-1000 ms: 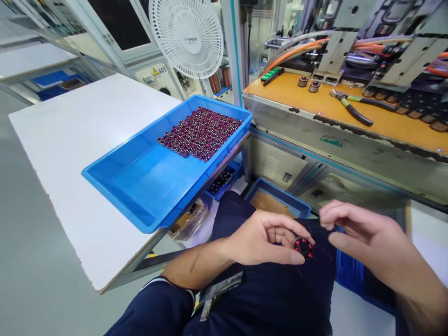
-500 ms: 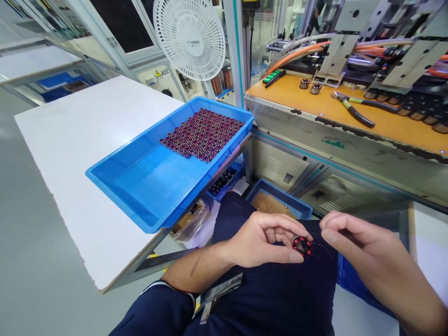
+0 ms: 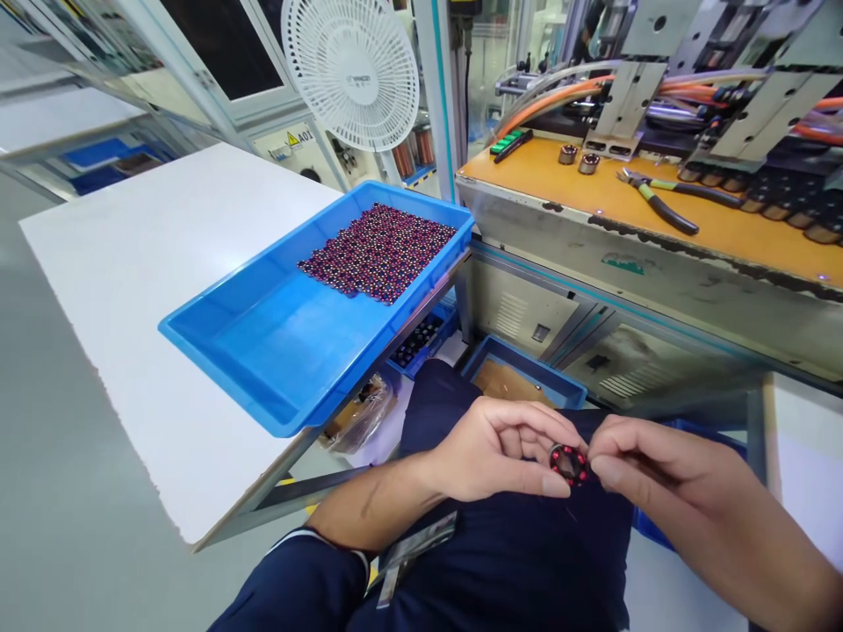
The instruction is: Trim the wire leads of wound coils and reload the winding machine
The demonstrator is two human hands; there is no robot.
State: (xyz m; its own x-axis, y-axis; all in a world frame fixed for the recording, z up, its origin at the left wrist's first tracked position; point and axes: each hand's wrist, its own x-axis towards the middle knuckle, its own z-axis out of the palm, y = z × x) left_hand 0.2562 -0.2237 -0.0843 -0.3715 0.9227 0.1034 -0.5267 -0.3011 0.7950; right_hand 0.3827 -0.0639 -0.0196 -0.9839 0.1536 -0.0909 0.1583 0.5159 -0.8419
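Observation:
My left hand (image 3: 497, 448) holds a small round motor stator (image 3: 567, 465) between thumb and fingers over my lap. The stator has a dark ring with red spots around an open centre, and that face is turned up toward me. At its right edge, my right hand (image 3: 649, 470) has thumb and forefinger pinched together. Whatever lies in this pinch is too small to make out. Many similar small parts with red and shiny spots (image 3: 388, 250) lie packed together in the far right part of a blue tray (image 3: 263, 333).
The tray sits on a white table (image 3: 118, 254) to my left, near a white fan (image 3: 352, 75). On the orange machine bench (image 3: 527, 180) are pliers (image 3: 659, 202), two loose stators (image 3: 578, 160) and a row of parts. A blue bin (image 3: 563, 386) stands below.
My right hand has moved left, up to the stator's edge, and its thumb and forefinger are pinched there. My left hand still holds the stator in nearly the same place.

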